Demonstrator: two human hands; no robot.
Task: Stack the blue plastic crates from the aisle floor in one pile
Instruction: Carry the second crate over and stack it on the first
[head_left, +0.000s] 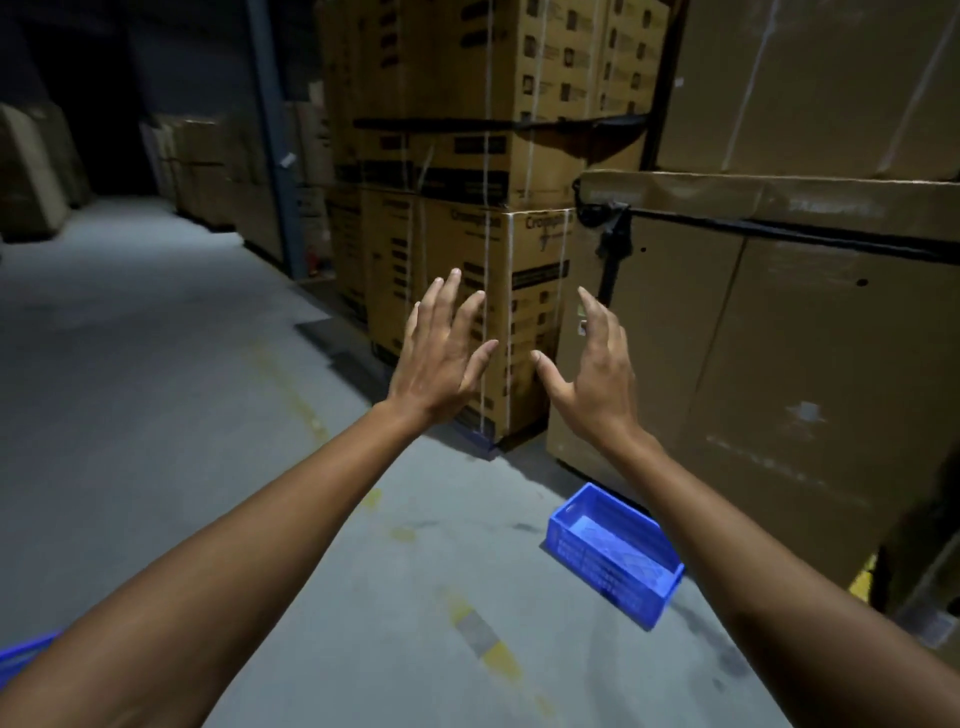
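A blue plastic crate (610, 553) lies empty on the grey aisle floor at the lower right, partly behind my right forearm. At the bottom left edge, a sliver of another blue crate (23, 654) shows behind my left forearm. My left hand (441, 358) and my right hand (592, 369) are both stretched out in front of me, well above the floor, fingers spread and holding nothing. Both hands hover in front of the stacked cartons, far from either crate.
Tall stacks of strapped brown cardboard cartons (498, 234) line the right side of the aisle, with a large box (753, 338) closest. A blue steel rack post (270, 135) stands behind. Faded yellow floor marks (488, 644) run along the concrete. More boxes (31, 171) sit far left.
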